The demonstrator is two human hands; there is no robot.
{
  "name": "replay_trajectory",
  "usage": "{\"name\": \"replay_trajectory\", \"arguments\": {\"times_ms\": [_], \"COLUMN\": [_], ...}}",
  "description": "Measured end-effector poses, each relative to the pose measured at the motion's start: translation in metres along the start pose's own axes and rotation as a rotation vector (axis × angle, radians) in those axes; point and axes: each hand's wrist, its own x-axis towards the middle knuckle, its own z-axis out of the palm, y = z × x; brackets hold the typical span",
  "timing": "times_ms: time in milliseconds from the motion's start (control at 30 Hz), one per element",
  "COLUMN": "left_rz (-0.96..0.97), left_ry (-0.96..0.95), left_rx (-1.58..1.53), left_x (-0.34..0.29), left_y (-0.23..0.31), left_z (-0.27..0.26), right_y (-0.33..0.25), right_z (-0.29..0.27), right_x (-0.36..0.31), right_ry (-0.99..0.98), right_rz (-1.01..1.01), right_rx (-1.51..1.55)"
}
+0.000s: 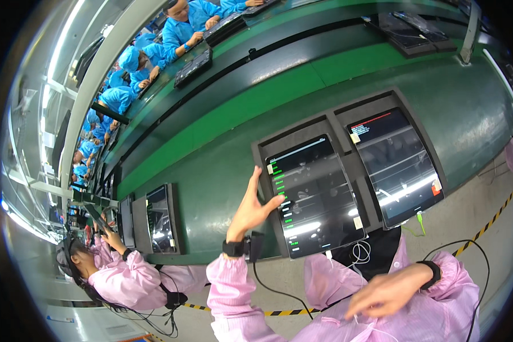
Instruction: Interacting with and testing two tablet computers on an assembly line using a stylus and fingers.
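My left hand (252,209) is open at the left edge of a tablet (316,194), its thumb over the screen and its fingers stretched upward. That tablet shows a list of green and white lines and lies in a dark foam tray (276,138). A white cable (360,251) runs from its lower edge. Beside it on the right, a second tablet (396,171) shows red text at the top and bears an orange sticker. My right hand (385,293) hovers over my lap, below the tablets, its fingers bent and blurred. A thin white cord (356,320) passes by its fingertips; whether they hold it is unclear.
The green workbench (211,199) curves across. At left, a co-worker in pink (122,279) sits near another tablet in a tray (162,219). Across the line, several people in blue (179,28) handle devices. Black cords (279,292) hang at my wrists; a green-plugged cable (420,222) dangles right.
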Motion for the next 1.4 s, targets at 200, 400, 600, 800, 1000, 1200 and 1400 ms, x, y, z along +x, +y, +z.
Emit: {"name": "replay_trajectory", "arguments": {"times_ms": [200, 400, 600, 800, 1000, 1200, 1400], "left_rz": [-0.095, -0.085, -0.145, -0.145, -0.145, -0.158, -0.092], "left_ry": [0.042, 0.07, 0.075, 0.204, 0.284, 0.267, 0.187], "left_rx": [-0.375, -0.295, -0.581, -0.559, -0.612, -0.601, -0.676], "left_x": [-0.022, -0.025, -0.053, -0.081, -0.083, -0.087, -0.084], "left_y": [-0.003, -0.002, 0.01, 0.024, 0.019, 0.014, 0.013], "left_z": [0.017, 0.023, 0.036, 0.063, 0.069, 0.068, 0.07], "right_y": [0.01, 0.005, 0.005, 0.011, 0.007, 0.004, -0.013], "right_z": [-0.001, -0.004, -0.003, -0.008, -0.018, -0.019, -0.024], "right_x": [-0.008, -0.012, -0.023, -0.009, -0.011, -0.005, -0.022], "right_ry": [-0.185, 0.093, 0.414, 0.554, 0.46, 0.505, 0.647], "right_rz": [-0.091, -0.068, -0.036, -0.161, -0.116, -0.14, 0.088], "right_rx": [0.075, 0.038, -0.057, -0.208, -0.265, -0.24, -0.191]}}
